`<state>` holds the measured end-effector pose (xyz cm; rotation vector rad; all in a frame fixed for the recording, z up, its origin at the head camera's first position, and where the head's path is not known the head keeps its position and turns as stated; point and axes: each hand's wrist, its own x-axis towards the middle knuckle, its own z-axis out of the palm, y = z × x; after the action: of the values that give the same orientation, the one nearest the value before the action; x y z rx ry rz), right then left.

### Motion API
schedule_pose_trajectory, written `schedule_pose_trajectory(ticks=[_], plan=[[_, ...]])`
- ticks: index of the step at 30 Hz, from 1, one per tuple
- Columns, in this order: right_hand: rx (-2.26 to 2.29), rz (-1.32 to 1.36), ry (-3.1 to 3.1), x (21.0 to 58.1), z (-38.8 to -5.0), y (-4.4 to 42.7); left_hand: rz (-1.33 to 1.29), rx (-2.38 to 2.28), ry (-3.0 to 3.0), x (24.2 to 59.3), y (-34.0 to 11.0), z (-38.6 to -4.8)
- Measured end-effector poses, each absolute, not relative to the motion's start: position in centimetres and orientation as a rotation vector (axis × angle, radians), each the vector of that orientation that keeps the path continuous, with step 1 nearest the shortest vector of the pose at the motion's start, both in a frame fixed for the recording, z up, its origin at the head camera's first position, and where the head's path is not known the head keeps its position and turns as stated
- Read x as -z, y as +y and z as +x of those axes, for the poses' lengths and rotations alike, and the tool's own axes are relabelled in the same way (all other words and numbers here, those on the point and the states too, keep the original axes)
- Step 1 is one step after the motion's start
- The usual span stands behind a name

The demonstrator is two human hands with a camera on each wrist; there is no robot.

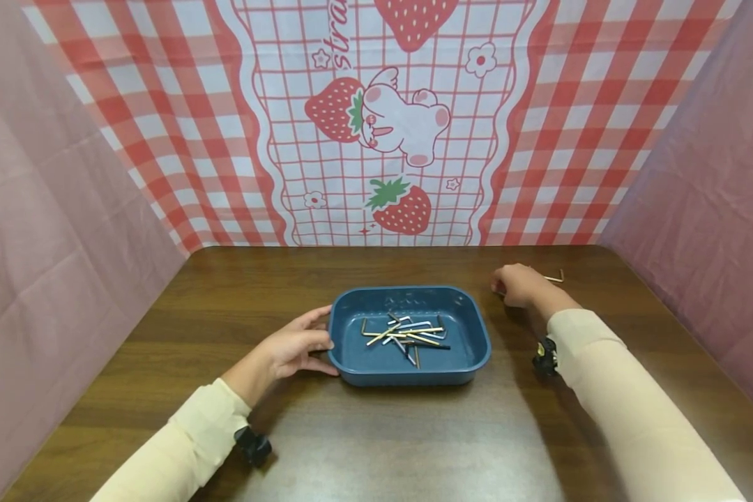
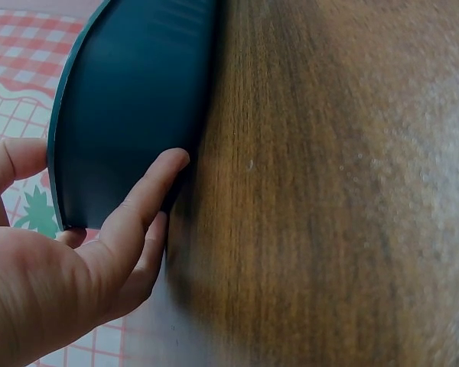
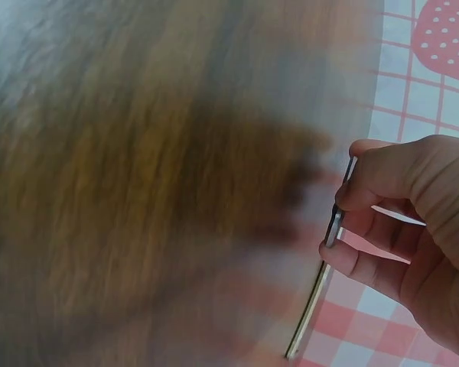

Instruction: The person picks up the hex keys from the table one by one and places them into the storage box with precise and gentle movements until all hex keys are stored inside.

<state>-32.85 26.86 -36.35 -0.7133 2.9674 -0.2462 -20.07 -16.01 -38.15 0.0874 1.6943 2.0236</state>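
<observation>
A blue tray [image 1: 409,378] stands on the table with a loose pile of L-shaped hex keys [image 1: 408,335] inside, gold, silver and black. My left hand [image 1: 298,348] touches the left end of the tray, its spread fingers lying against the outer wall and rim. In the left wrist view, fingertips [image 2: 172,159] rest on that wall. To the right of the tray, my right hand [image 1: 521,284] pinches a silver hex key [image 3: 334,229] between thumb and fingers. Behind that hand lies a gold hex key [image 1: 555,279], seen also in the right wrist view.
The brown wooden table [image 1: 376,439] reaches back to a red-and-white checked cloth [image 1: 213,132] with strawberry prints. Pink cloth [image 1: 696,174] hangs on both sides. Each sleeve carries a small black wrist camera [image 1: 546,357].
</observation>
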Motion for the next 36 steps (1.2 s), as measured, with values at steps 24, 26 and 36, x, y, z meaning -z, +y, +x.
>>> schedule_pose_trajectory(ticks=[24,26,36], plan=[[0.314,-0.869,2.917,34.2,-30.0,27.8,0.100,-2.016,1.698,38.2,-16.1,-20.3],[0.316,-0.877,2.913,33.7,-29.6,27.7,0.096,-2.016,1.700,38.2,-16.1,-20.3],[0.307,-1.009,2.884,31.8,-28.2,26.7,0.089,-2.016,1.699,38.2,-16.1,-20.3]])
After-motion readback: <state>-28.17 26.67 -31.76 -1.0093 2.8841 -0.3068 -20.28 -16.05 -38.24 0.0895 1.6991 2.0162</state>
